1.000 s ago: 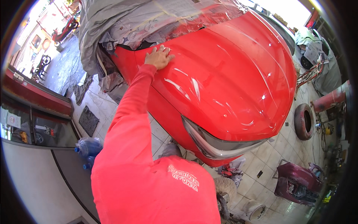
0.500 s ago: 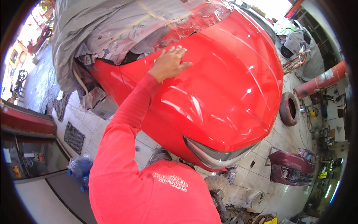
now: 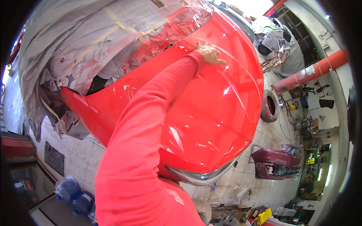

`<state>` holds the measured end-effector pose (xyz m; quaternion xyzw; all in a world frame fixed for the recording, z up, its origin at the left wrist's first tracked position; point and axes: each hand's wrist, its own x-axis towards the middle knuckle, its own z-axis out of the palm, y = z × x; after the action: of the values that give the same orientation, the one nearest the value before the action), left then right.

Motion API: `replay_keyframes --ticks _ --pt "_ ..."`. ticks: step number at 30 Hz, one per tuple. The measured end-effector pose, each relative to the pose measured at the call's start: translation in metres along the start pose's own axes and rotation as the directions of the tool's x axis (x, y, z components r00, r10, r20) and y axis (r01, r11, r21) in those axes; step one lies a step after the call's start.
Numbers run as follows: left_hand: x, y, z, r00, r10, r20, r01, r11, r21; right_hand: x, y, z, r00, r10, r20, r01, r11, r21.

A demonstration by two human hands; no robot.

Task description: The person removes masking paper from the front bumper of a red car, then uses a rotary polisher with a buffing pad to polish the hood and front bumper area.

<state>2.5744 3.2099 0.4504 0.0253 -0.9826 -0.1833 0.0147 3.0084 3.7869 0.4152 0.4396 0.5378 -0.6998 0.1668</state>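
Observation:
My left hand reaches far across the glossy red car hood, fingers spread and holding nothing. It is at the hood's surface, palm side down; whether every finger touches cannot be told. Behind the hand, newspaper masking with strips of tape and clear film covers the windshield area. Grey sheeting drapes the car's far left side. Along the hood's near edge runs a headlight. My right hand is out of view.
A loose tire stands right of the car, below a thick red pole. A maroon bumper lies on the tiles. Blue water jugs sit at lower left, and a white bucket and scattered parts at lower right.
My left hand has slid or swept from the hood's rear left edge farther right across it, arm more extended. The view has shifted, so the car appears farther left.

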Motion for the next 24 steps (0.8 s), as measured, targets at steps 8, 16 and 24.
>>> replay_keyframes --ticks 8,16,24 --pt "0.118 0.002 0.025 0.95 -0.311 0.011 0.309 0.948 0.079 -0.004 0.018 0.016 0.995 0.027 -0.093 -0.015 0.992 0.127" --pt "0.068 0.122 0.089 0.855 0.418 0.307 -0.483 0.857 0.181 -0.012 0.086 0.002 0.986 0.114 -0.123 -0.069 0.944 0.323" --pt "-0.116 0.18 0.086 0.614 0.744 0.263 -0.724 0.664 -0.187 -0.003 0.109 -0.073 0.995 0.046 0.091 -0.078 0.92 0.385"
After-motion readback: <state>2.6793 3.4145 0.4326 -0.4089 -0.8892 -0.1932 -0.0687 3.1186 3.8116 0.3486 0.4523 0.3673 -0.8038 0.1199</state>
